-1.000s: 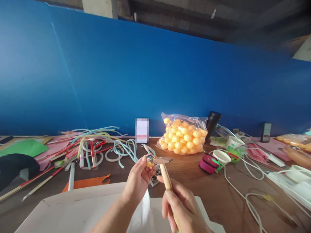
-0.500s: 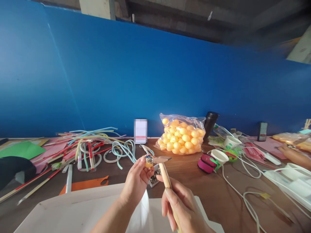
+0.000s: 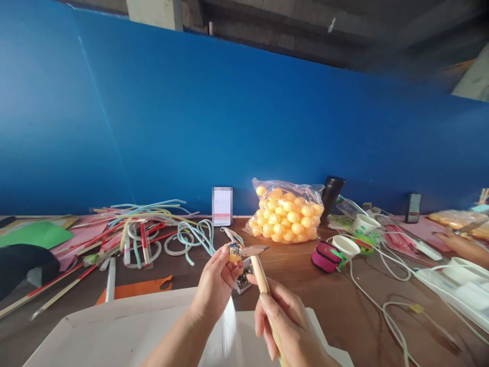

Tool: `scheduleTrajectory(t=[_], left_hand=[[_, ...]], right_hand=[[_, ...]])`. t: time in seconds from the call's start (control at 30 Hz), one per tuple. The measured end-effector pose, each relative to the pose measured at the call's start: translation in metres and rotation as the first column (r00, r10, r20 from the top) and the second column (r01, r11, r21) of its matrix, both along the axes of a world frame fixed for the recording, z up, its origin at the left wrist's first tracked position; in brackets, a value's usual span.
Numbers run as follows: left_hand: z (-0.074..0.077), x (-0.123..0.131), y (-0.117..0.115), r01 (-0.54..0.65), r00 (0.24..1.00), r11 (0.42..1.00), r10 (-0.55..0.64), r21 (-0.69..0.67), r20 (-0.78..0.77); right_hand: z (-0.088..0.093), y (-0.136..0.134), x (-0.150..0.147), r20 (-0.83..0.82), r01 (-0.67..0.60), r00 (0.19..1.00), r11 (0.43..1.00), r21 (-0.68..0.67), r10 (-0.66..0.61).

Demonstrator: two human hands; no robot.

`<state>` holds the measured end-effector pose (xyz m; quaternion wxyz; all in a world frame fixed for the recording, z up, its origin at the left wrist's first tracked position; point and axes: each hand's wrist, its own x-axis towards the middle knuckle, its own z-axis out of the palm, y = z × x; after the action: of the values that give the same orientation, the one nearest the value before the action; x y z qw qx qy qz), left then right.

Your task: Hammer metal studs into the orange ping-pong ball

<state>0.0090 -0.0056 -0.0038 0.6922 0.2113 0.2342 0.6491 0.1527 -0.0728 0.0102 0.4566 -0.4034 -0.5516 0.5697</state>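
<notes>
The left hand (image 3: 214, 290) is raised above the near bench (image 3: 344, 300), forearm angled up, its grip pinched shut on a small orange ball (image 3: 234, 253) that seems capped with shiny metal. The right hand (image 3: 284, 326) curls its grip tight round the wooden handle of a hammer (image 3: 260, 275), whose head is level just right of the ball.

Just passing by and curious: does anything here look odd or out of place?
The left hand pinches a small ball in mid-air; the right hand holds a hammer against it, close to bare fingertips.
</notes>
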Motion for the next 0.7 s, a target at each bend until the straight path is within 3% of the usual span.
scheduleTrajectory(t=[0.7], left_hand=[[-0.0012, -0.0003, 0.0007, 0.013, 1.0, 1.0, -0.013, -0.012, -0.009]], right_hand=[[0.0005, -0.001, -0.0015, 0.044, 0.013, 0.999, 0.999, 0.03, -0.014]])
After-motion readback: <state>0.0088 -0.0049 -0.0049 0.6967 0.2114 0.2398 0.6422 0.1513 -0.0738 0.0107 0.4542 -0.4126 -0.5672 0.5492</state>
